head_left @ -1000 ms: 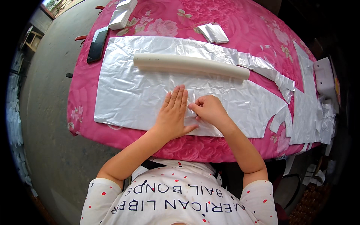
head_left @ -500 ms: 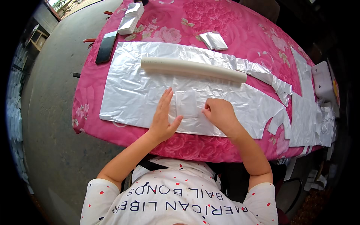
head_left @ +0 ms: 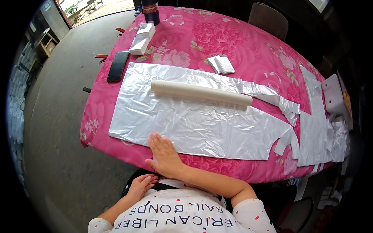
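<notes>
A stack of silvery-white plastic sheeting (head_left: 202,128) lies spread on the table, its surface wrinkled. My right hand (head_left: 165,155) reaches across to the left and rests on the sheeting's near edge, fingers stretched out. A small white bit shows beside its thumb; what that is I cannot make out. Below the table edge, by my lap, my left hand (head_left: 143,187) is held with loosely bent fingers, and nothing shows in it. Across the far half of the sheeting lies a cream plastic pipe (head_left: 202,94).
Folded white packets (head_left: 221,64) lie beyond the pipe. Stacked white bundles (head_left: 140,42), a black phone (head_left: 117,66) and a dark cylindrical container (head_left: 150,13) stand or lie at far left. More sheeting (head_left: 314,139) and a white plastic holder (head_left: 335,93) are at right, on the pink floral tablecloth (head_left: 105,116).
My right hand has swung left to the sheeting's near edge. My left hand has dropped off the table toward my lap. The small folded square no longer shows mid-sheet. The view has tilted up.
</notes>
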{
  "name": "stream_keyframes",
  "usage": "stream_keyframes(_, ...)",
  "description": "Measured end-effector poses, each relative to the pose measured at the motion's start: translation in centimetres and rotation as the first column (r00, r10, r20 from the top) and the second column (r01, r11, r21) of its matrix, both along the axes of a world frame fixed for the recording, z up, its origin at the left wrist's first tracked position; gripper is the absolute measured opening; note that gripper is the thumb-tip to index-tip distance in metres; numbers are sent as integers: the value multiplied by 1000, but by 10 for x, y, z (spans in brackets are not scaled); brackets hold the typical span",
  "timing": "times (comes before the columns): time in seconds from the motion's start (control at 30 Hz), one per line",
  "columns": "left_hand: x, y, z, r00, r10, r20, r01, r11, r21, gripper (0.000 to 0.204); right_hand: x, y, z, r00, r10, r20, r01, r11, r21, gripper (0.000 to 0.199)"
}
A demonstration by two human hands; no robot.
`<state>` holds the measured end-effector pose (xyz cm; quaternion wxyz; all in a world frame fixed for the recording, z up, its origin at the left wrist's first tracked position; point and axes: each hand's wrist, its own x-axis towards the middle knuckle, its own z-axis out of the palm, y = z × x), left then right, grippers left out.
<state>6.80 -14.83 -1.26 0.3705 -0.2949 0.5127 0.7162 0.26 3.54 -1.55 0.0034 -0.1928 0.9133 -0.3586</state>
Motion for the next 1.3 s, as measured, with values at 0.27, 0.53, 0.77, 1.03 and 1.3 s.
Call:
stream_keyframes(0.27,-10,7,18,835,-401,-376,201,860,-470,12,18,-20,29,900,421,118,-429,901,57,49)
stream_keyframes(0.53,-68,46,60,293,-724,-624,103,673,-732,24,-43,85,45,951,239,-197,-269,953,-143,11)
stream_keyframes(0.77,-88,74,63,229,-657,-718,171,753,-635,32,-184,248,53,844,-476,248,520,610,-598,18)
stream_keyframes(1.03,-92,76,56,303,-681,-667,249,732,-634,39,-240,293,41,561,-786,260,795,599,98,54)
stream_keyframes(1.3,-93,71,50,299,-667,-682,251,745,-618,34,-271,266,48,546,-817,188,726,573,381,69)
